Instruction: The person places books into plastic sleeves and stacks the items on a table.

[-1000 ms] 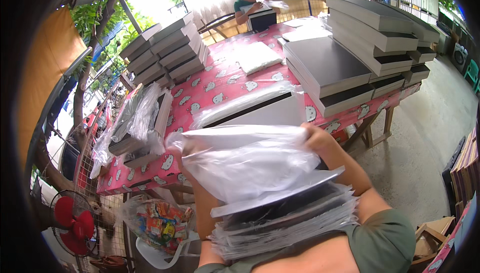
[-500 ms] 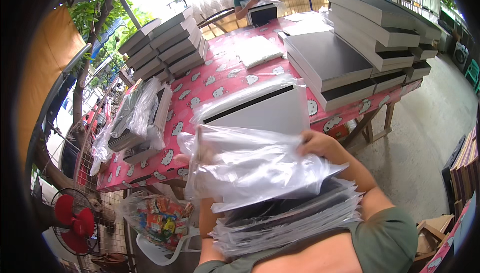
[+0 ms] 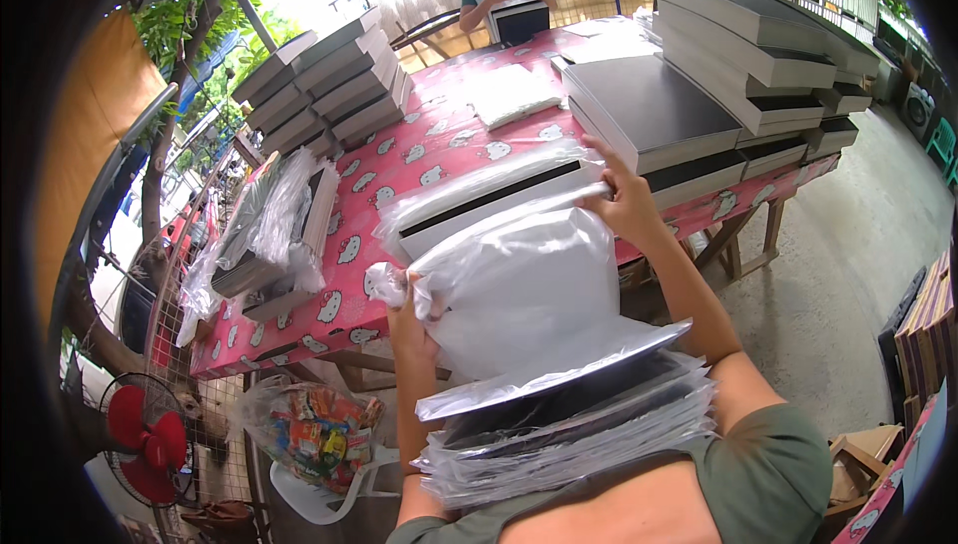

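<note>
A clear plastic bag is stretched upright between my two hands in front of me. My left hand grips its bunched left corner, the fingers partly covered by crumpled plastic. At the far right corner, my right hand pinches the bag's edge between thumb and fingers, one finger reaching outward. Below it, against my body, lies a stack of flat black pieces in clear plastic sleeves. Just beyond the bag, a white block with a black stripe, partly wrapped in plastic, rests on the table.
The table has a pink patterned cover. Thick black-topped blocks are stacked at right and far left. Plastic-wrapped blocks lie near left; a white packet sits mid-table. A co-worker handles a block opposite. A red fan stands lower left.
My right hand has moved up and away from me, and the plastic bag has gone from lying crumpled to being pulled up and spread. The left hand now shows at its left corner.
</note>
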`<act>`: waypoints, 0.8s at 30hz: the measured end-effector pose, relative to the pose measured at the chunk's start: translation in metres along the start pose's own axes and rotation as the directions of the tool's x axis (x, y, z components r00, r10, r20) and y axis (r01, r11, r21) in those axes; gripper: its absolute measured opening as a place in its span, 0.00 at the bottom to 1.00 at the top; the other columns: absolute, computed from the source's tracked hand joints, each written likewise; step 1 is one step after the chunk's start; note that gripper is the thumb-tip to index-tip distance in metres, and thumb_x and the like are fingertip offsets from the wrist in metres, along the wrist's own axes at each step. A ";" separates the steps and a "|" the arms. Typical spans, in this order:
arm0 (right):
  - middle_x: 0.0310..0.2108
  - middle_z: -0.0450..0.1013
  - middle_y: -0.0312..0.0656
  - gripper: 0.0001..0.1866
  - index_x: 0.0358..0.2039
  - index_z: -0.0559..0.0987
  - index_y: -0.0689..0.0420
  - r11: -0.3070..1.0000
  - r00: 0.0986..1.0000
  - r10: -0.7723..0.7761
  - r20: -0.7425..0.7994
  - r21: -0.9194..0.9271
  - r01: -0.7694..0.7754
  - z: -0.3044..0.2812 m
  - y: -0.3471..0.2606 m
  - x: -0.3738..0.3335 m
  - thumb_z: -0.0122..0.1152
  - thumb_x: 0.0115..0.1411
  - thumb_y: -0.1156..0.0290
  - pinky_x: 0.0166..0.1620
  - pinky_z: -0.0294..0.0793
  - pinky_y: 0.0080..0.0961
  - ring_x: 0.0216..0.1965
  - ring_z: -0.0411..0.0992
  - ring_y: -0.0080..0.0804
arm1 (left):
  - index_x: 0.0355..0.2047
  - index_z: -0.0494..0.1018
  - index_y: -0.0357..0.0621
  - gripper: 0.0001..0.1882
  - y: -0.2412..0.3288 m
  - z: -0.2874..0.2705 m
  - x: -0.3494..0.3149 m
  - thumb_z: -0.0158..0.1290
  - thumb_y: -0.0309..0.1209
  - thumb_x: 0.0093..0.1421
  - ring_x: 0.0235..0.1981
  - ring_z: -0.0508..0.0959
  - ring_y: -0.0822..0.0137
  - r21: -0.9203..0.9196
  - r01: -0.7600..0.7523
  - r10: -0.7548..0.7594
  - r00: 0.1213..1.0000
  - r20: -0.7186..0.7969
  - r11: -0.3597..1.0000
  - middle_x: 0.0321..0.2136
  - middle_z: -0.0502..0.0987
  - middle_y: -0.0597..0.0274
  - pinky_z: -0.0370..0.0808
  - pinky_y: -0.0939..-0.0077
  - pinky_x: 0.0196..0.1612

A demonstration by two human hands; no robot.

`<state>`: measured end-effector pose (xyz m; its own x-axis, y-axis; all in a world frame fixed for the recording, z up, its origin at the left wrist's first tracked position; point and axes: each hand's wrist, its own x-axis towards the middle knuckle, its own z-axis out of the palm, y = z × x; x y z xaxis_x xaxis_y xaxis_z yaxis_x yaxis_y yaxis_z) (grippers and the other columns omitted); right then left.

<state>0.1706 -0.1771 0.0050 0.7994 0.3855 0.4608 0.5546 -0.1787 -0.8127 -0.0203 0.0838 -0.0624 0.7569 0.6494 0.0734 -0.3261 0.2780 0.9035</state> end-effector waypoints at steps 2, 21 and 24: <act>0.17 0.67 0.43 0.30 0.46 0.71 0.53 0.937 0.942 -0.317 -0.107 -0.189 0.293 0.005 0.010 -0.013 0.67 0.38 0.73 0.28 0.66 0.23 0.22 0.66 0.21 | 0.34 0.64 0.48 0.10 0.025 0.027 -0.031 0.51 0.33 0.53 0.24 0.69 0.78 0.003 -0.184 0.183 0.981 0.063 0.983 0.46 0.67 0.55 0.68 0.87 0.22; 0.28 0.72 0.45 0.17 0.34 0.73 0.66 0.629 0.717 0.582 0.384 0.346 -0.696 0.044 0.211 -0.155 0.59 0.44 0.70 0.31 0.70 0.24 0.27 0.70 0.29 | 0.41 0.65 0.36 0.22 -0.051 -0.039 -0.093 0.45 0.43 0.56 0.30 0.74 0.62 0.394 0.222 -0.199 0.975 -0.099 0.892 0.35 0.69 0.53 0.75 0.68 0.29; 0.26 0.73 0.45 0.16 0.31 0.75 0.65 0.719 0.663 0.691 0.286 -0.180 -0.671 0.059 0.280 -0.223 0.60 0.42 0.68 0.32 0.71 0.26 0.27 0.71 0.30 | 0.40 0.67 0.38 0.20 -0.089 -0.075 -0.098 0.45 0.43 0.56 0.30 0.73 0.63 0.398 0.368 -0.300 0.927 -0.224 0.840 0.33 0.70 0.56 0.74 0.69 0.30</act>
<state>0.1342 -0.2594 -0.3462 0.8478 0.3911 -0.3582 -0.0965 -0.5504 -0.8293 -0.1081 0.0487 -0.1820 0.6728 0.6773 -0.2978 0.2300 0.1911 0.9542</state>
